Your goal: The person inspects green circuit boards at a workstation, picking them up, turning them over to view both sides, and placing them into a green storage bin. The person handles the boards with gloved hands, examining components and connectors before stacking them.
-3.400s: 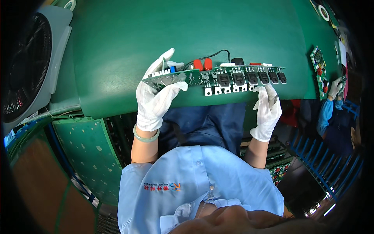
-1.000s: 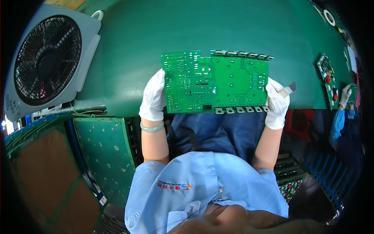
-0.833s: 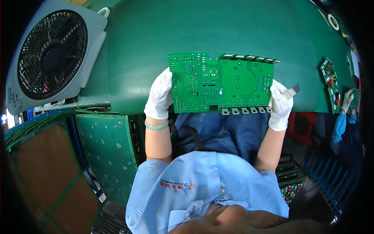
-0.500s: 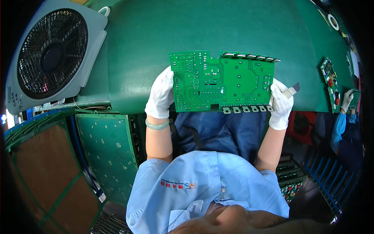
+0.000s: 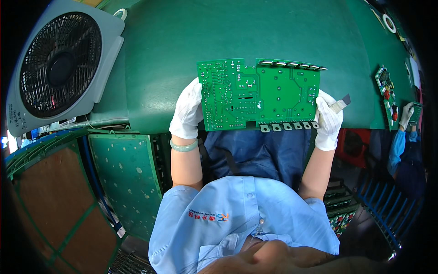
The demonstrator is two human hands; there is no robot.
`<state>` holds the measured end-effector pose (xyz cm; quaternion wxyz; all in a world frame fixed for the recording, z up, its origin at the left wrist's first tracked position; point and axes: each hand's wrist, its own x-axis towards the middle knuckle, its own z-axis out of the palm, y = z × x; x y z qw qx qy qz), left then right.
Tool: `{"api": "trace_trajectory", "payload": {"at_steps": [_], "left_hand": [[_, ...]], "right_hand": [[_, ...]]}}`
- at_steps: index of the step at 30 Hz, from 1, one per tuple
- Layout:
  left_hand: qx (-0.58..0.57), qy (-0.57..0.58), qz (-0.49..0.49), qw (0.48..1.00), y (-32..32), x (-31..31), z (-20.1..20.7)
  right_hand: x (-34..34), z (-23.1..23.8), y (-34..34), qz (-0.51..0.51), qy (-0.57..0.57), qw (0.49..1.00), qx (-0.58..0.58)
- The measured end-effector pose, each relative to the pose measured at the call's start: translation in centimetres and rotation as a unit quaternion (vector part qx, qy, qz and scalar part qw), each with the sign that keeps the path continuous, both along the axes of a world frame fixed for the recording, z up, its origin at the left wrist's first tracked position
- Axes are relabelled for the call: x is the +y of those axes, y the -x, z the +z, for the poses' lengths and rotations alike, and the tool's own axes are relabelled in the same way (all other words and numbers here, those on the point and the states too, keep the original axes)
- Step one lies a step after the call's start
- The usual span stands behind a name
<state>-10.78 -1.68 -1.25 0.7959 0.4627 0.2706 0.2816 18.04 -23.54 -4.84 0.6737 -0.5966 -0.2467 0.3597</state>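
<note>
A green circuit board [image 5: 287, 93] is held up by its two short ends over the front edge of the green work table. Its face toward me shows solder points and traces. Rows of metal-tabbed parts stick out along its far and near right edges. My left hand [image 5: 187, 112], in a white glove, grips the board's left end, some fingers hidden behind it. My right hand [image 5: 328, 123], also white-gloved, closes on the right end. Between its thumb and fingers it also keeps a small flat tool [image 5: 340, 105] with a dark grey tip and a pale wrapped grip.
A grey box fan [image 5: 61, 66] stands at the left on the green table [image 5: 237, 29]. At the right lies another populated board [image 5: 387, 98], and beyond it a co-worker's gloved hand [image 5: 406, 116] holds a board. A tape roll [image 5: 389, 23] is at the far right; a blue rack [image 5: 381, 205] stands below.
</note>
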Motion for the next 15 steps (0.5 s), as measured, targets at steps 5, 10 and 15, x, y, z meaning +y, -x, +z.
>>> {"api": "trace_trajectory", "payload": {"at_steps": [5, 10, 15], "left_hand": [[0.02, -0.031, -0.001, 0.999, 0.1, 0.2, -0.5], [0.226, -0.409, -0.022, 0.884, 1.1, 1.4, -3.7], [0.181, -0.445, -0.016, 0.877, 0.8, 1.5, -3.1]], "right_hand": [[0.7, 1.1, 0.9, -0.017, -0.015, 1.0, 0.008], [1.5, 2.3, 1.7, -0.02, -0.035, 0.999, 0.027], [0.7, 1.3, 0.8, 0.001, 0.0, 1.0, -0.008]]}}
